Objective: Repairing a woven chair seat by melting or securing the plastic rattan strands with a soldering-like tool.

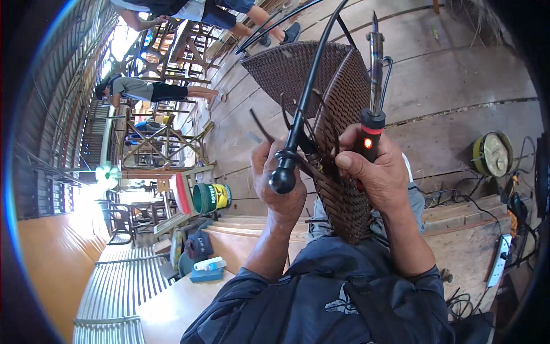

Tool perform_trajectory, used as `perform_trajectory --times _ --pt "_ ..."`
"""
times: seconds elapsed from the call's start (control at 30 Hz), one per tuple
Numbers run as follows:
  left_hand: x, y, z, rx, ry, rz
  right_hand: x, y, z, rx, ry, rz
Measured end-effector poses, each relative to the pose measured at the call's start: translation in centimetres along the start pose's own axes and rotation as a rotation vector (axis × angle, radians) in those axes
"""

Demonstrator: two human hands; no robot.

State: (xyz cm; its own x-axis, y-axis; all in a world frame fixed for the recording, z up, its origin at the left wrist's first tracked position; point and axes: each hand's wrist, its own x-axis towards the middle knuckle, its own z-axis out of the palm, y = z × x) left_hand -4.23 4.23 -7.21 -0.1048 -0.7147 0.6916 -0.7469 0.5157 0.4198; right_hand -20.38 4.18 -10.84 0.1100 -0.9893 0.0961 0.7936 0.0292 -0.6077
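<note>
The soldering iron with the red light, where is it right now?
In the head view, the soldering iron is right of centre, gripped in the right hand, tip up, alongside the woven wicker panel.

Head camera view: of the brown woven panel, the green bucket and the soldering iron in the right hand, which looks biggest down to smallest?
1. Brown woven panel, plainly the largest.
2. Soldering iron, long but thin, in the right hand.
3. Green bucket; it sits farther from the camera, so its place below the iron is unsure.
</note>
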Motion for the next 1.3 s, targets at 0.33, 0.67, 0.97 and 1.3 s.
perform_trajectory --times 0.33,0.67,0.97,1.3 --pt "1.1 -0.7 1.6 -0.169 0.102 0.133 -1.7 -0.2 1.6 -0.267 0.101 0.075" --pt "3.4 -2.1 -0.1 -0.446 -0.18 0.204 -1.5 -1.3 2.5 -0.28 0.177 0.216" --pt "3.1 -2.2 -0.1 -0.903 -0.343 -0.055 -1.5 -1.6 3.7 -0.428 0.271 0.194" --pt "2.6 -2.9 1.1 -0.978 -0.38 -0.054 -1.5 -1.5 3.6 -0.452 0.346 0.171"
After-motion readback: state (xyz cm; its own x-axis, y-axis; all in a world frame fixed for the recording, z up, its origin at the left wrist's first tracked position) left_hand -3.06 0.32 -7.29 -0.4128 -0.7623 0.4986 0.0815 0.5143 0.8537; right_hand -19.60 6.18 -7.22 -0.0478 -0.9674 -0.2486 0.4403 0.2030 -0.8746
